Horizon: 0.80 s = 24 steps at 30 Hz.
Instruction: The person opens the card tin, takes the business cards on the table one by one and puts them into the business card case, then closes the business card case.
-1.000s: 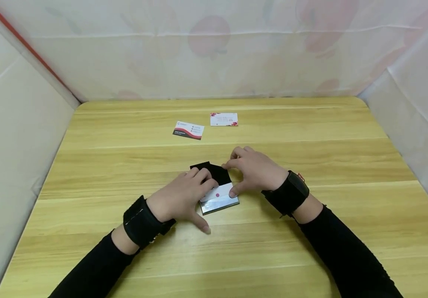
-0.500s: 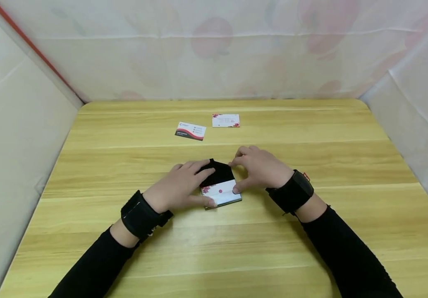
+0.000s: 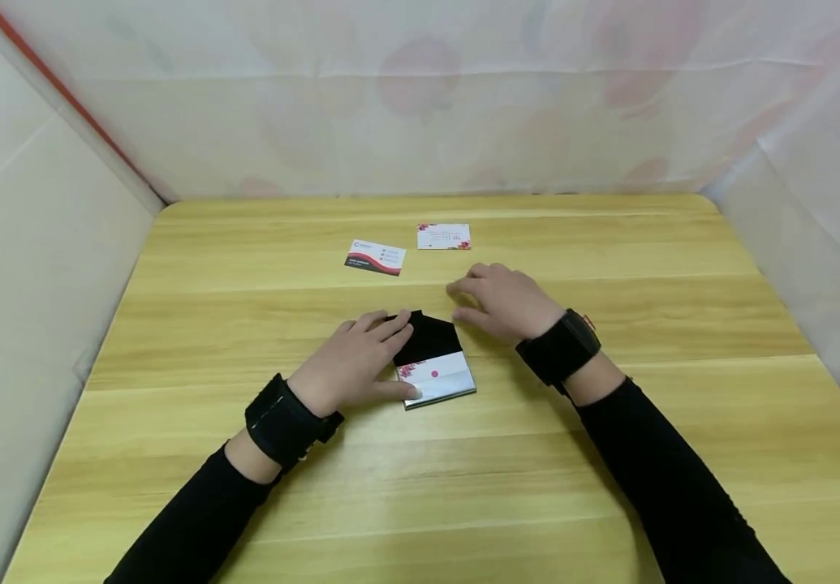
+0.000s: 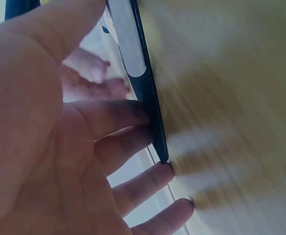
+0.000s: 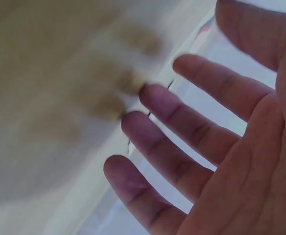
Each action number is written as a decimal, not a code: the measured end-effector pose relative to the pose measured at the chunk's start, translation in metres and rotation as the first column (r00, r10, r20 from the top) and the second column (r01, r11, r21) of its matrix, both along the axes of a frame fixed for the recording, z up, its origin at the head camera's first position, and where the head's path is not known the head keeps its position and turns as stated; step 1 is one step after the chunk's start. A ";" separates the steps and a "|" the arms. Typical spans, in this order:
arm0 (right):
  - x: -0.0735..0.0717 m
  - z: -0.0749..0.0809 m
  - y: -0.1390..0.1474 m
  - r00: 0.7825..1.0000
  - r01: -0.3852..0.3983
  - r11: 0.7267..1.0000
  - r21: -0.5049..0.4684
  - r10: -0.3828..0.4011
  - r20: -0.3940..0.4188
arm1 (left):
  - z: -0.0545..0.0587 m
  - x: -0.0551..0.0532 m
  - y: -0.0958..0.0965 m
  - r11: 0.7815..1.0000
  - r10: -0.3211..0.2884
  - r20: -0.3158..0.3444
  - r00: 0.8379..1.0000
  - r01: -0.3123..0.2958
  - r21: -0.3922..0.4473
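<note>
An opened business card case (image 3: pixel 428 341) lies on the table in the head view, its black inside facing up. A white card with pink flowers (image 3: pixel 452 365) lies in its near half, above a silvery strip. My left hand (image 3: pixel 354 365) rests over the case's left side, fingertips on the black part and thumb on the near half. In the left wrist view, its fairly straight fingers (image 4: pixel 143 188) reach along the black edge. My right hand (image 3: pixel 509 304) hovers beyond the case's right side, apart from it. Its fingers (image 5: pixel 153 142) are spread and hold nothing.
Two business cards lie farther back on the wooden table (image 3: pixel 609 454): one with a red and black wave (image 3: pixel 376 257), and one with pink flowers (image 3: pixel 444 236). A pale printed curtain (image 3: pixel 281 122) hangs behind the table.
My right hand has let go of the case's right side and moved slightly away from me. My left thumb has come onto the case's near half, and its fingers have shifted left, baring the flowered card.
</note>
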State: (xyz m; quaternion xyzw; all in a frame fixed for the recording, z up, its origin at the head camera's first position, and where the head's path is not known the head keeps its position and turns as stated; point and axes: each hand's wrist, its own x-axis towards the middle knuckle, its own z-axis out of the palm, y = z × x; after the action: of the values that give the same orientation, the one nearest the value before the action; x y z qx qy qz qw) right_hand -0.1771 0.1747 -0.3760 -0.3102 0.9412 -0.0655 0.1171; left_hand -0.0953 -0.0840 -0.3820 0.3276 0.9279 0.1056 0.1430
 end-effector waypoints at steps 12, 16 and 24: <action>-0.038 0.001 -0.017 0.992 0.078 0.991 0.112 -0.088 0.089 | -0.010 0.002 0.004 0.999 0.023 -0.003 1.000 -0.022 0.047; -0.024 -0.001 -0.009 0.995 0.092 0.988 0.122 -0.096 0.032 | -0.009 0.002 0.008 0.998 0.019 -0.012 1.000 -0.018 0.052; 0.003 0.000 0.007 0.988 0.153 0.985 0.073 -0.154 -0.004 | -0.004 0.003 0.006 1.000 0.020 -0.020 1.000 -0.020 0.023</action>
State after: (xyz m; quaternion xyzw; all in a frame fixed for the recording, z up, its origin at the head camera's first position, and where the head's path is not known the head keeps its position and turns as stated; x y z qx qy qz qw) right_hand -0.1738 0.1812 -0.3761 -0.2323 0.9639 -0.0403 0.1236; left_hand -0.0926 -0.0775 -0.3860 0.3210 0.9313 0.1145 0.1286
